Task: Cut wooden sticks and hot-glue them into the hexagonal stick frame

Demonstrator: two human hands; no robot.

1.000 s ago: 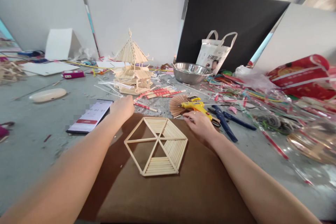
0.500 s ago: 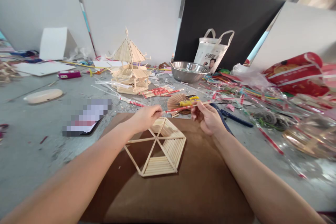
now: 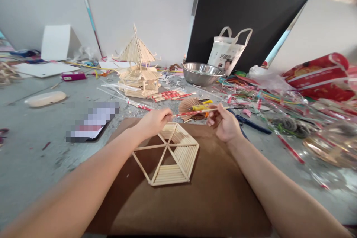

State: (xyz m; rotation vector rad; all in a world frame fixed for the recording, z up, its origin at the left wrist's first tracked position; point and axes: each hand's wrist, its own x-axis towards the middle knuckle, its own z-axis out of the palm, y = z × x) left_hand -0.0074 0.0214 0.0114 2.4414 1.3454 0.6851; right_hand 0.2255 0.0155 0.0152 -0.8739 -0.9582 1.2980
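Slim pale wooden stick w/ red-printed wrapper (image 3: 189,113): up in the air btwn both hands, above the far edge of the flat brown board (image 3: 212,197). Long axis runs roughly L–R, across the person's line of sight, R end a touch higher in view.

L hand (image 3: 153,123): fingertips pinched tight at the stick's L end. R hand (image 3: 227,124): thumb + fingertips closed round it near the other end, w/ a short bare tip poking out past the grip. Exact finger contact on R side too small to tell. Red-printed stretch sits btwn the hands, nearer L; bare wood nearer R.

Key relation: stick lies beyond the flat pale-wood hexagonal frame (image 3: 187,158), approx. parallel to its far edge. L hand is the nearer one, overlapping frame's far-left part in view; can't tell if touching. R hand is off to frame's right, apart from it. Slats fill all or part of 4 wedges; 2 on L side are bare.

Just behind stick: brown pleated paper fan (image 3: 184,106) & yellow glue gun (image 3: 198,107), partly hidden. Blue-handled pliers (image 3: 255,124) beside R hand. Farther back, pile of red-and-white wrapped sticks (image 3: 170,95) by the tiered pale-wood pagoda model (image 3: 138,50).
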